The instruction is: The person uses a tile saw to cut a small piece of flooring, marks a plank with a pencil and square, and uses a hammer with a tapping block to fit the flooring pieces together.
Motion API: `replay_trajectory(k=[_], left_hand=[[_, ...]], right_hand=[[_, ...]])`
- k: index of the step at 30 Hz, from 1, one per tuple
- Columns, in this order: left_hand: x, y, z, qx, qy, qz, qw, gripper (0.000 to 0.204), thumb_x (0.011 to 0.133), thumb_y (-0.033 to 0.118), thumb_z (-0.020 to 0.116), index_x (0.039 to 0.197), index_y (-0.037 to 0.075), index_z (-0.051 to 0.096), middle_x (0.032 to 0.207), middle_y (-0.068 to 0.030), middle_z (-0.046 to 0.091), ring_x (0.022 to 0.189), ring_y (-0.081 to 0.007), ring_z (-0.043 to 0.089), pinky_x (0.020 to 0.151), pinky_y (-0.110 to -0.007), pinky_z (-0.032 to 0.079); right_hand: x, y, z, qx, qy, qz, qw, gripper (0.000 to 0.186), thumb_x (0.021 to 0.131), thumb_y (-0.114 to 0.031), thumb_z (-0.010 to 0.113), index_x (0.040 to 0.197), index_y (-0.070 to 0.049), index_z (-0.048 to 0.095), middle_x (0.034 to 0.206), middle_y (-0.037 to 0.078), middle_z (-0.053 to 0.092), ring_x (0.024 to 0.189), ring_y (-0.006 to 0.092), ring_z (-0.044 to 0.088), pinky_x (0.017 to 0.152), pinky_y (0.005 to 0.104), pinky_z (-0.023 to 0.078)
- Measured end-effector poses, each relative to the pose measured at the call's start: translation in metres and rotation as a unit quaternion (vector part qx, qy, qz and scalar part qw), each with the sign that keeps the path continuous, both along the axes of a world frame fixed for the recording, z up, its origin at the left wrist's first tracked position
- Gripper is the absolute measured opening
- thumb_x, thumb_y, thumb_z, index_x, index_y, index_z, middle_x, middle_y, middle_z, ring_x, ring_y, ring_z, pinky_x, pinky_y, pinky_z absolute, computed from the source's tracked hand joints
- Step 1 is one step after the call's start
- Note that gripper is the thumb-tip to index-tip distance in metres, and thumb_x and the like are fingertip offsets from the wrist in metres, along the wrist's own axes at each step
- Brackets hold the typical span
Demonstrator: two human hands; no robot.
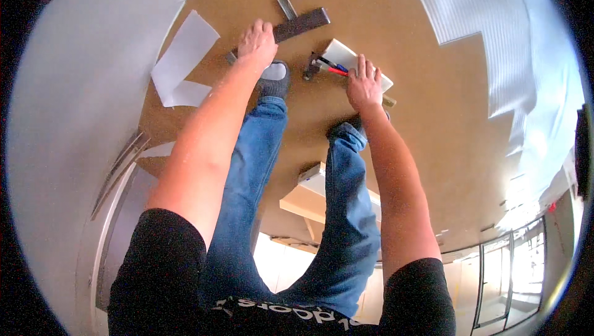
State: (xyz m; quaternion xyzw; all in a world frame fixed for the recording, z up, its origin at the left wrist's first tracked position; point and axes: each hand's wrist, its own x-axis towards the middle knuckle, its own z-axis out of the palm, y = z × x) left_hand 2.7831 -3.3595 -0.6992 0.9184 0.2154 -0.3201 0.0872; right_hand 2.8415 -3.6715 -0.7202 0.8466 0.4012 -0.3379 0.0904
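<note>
On the brown floor lies a long dark bar (303, 25). My left hand (258, 43) is closed over its left part, and the palm side is hidden. A short grey metal strip (286, 7) sits against the bar's far side. My right hand (365, 85) rests with fingers stretched out over a white rectangular block (342, 53). Beside those fingers are a hammer (311, 66), a blue pen (335, 65) and a red pen (338, 72). Whatever is under the right palm cannot be seen.
White paper sheets (185, 51) lie at the left, near a pale wall (80, 76). Ribbed whitish sheeting (458, 8) covers the floor at the right. My feet, one in a grey sock (274, 82), stand between my arms. Behind my legs is a light wooden box-like piece (303, 202).
</note>
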Motion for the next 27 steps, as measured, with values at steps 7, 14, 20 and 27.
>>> replay_trajectory(k=[7, 14, 20, 27], left_hand=[[-0.065, -0.014, 0.158, -0.067, -0.032, 0.036, 0.997, 0.045, 0.086, 0.015, 0.067, 0.126, 0.004, 0.051, 0.130, -0.0225, 0.051, 0.117, -0.0430, 0.053, 0.099, -0.053, 0.044], [-0.225, -0.026, 0.439, -0.062, 0.120, 0.067, 0.989, 0.039, 0.087, 0.012, 0.058, 0.126, 0.008, 0.056, 0.128, -0.0254, 0.052, 0.114, -0.0437, 0.054, 0.097, -0.052, 0.045], [-0.308, -0.057, 0.606, -0.095, 0.229, 0.150, 0.957, 0.033, 0.088, 0.012, 0.059, 0.120, 0.006, 0.059, 0.121, -0.0200, 0.057, 0.109, -0.0406, 0.057, 0.090, -0.052, 0.047], [-0.303, -0.113, 0.604, -0.289, 0.104, 0.670, 0.676, 0.037, 0.078, 0.004, 0.069, 0.114, 0.004, 0.065, 0.098, -0.0117, 0.064, 0.091, -0.0261, 0.060, 0.079, -0.045, 0.047]], right_hand=[[0.001, -0.044, 0.107, 0.011, 0.118, 0.058, 0.991, 0.042, 0.093, -0.026, 0.051, 0.132, -0.014, 0.059, 0.156, 0.014, 0.033, 0.140, 0.0339, 0.036, 0.116, 0.0505, 0.028], [-0.060, -0.171, 0.334, 0.083, 0.189, -0.223, 0.953, 0.036, 0.089, -0.033, 0.060, 0.118, -0.012, 0.064, 0.113, 0.018, 0.063, 0.107, 0.0379, 0.059, 0.094, 0.0504, 0.047], [-0.088, -0.395, 0.530, -0.054, 0.242, -0.280, 0.927, 0.033, 0.093, -0.031, 0.048, 0.106, -0.009, 0.068, 0.107, 0.021, 0.067, 0.101, 0.0407, 0.064, 0.089, 0.0493, 0.052], [-0.032, -0.517, 0.618, -0.146, 0.207, -0.220, 0.942, 0.031, 0.088, -0.029, 0.057, 0.105, -0.008, 0.073, 0.112, 0.018, 0.069, 0.105, 0.0372, 0.065, 0.092, 0.0446, 0.052]])
